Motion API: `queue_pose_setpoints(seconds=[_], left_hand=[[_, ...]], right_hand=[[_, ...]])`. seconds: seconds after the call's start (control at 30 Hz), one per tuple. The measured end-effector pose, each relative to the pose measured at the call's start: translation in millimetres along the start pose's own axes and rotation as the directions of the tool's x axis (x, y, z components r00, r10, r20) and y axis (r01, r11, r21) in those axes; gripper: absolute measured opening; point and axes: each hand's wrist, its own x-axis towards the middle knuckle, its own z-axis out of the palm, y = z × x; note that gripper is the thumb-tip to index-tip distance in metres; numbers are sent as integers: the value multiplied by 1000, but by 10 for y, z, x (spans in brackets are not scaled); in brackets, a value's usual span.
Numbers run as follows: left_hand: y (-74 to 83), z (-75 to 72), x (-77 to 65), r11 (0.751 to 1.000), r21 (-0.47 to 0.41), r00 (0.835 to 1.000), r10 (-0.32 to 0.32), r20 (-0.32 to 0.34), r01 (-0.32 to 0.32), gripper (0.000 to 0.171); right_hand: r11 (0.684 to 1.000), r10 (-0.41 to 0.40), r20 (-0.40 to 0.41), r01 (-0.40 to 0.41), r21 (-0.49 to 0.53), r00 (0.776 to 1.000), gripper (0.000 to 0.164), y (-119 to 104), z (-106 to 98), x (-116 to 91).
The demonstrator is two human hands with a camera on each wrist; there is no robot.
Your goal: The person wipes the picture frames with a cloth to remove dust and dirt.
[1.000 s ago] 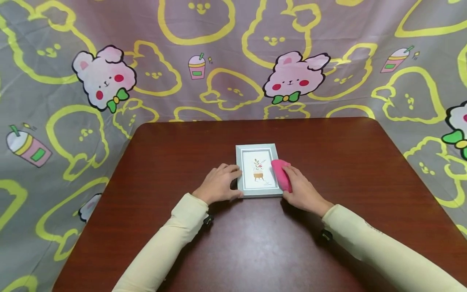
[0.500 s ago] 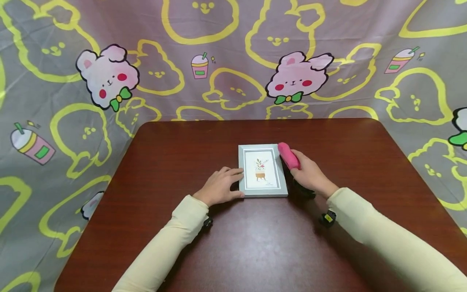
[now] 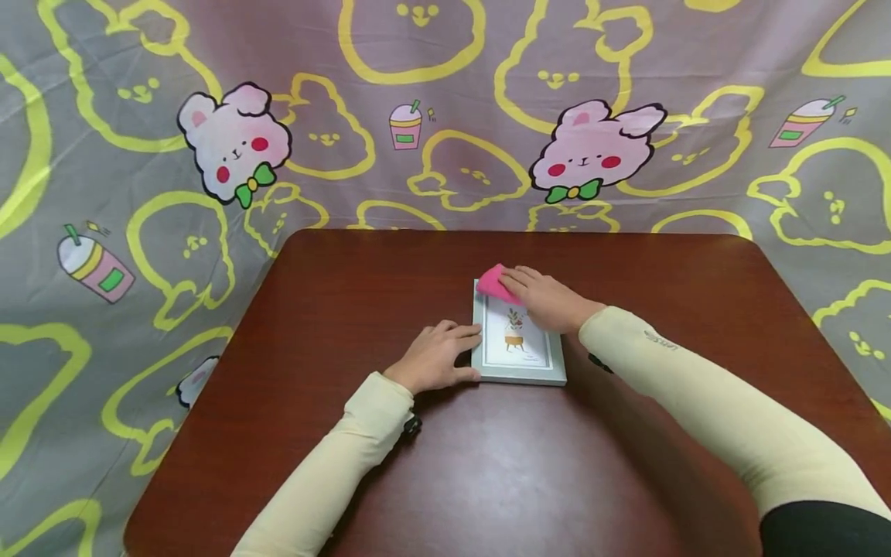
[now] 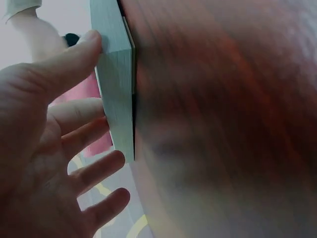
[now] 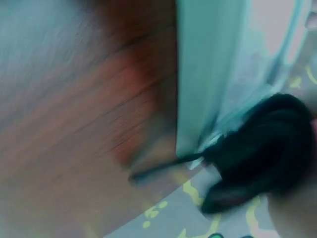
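Observation:
A light grey-green picture frame (image 3: 518, 370) lies flat on the table, showing a print of a potted plant. My left hand (image 3: 435, 357) touches its left side, thumb at the near corner and fingers spread along the edge. In the left wrist view, the left hand (image 4: 54, 114) has extended fingers, some reaching the frame's side (image 4: 118, 89). My right hand (image 3: 546, 298) holds a pink cloth (image 3: 496, 284) over the frame's far part. Most of the cloth is hidden under that hand. The right wrist view is blurred; it shows the frame's edge (image 5: 205, 74).
The brown wooden table (image 3: 376, 286) has rounded far corners. A patterned fabric curtain (image 3: 459, 100) hangs behind and beside it. A black strap (image 5: 262, 153) blocks part of the right wrist view.
My right hand has carried the pink cloth from the frame's right side, up to its far right corner, then left along the far edge. The left hand stays at the left side.

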Motion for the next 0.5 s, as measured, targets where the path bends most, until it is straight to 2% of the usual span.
queue_pose_setpoints(seconds=[0.13,0.23,0.33,0.5], left_hand=[[39,-6,29,999,35,1000,-3,23,2,68],[47,-34,28,997,75,999,-25,21,24,69],[42,-49,15,995,96,999,-36,11,35,68],[9,-15,-13,998,56,1000,-20,3,20,67]], right_hand=[[1000,-16,130,16,4,991,75,52,114,-86],[998,-25,153,16,61,988,73,23,115,-140],[997,-35,169,24,67,985,70,-22,96,-205],[997,-37,224,21,73,974,71,-105,86,-404]])
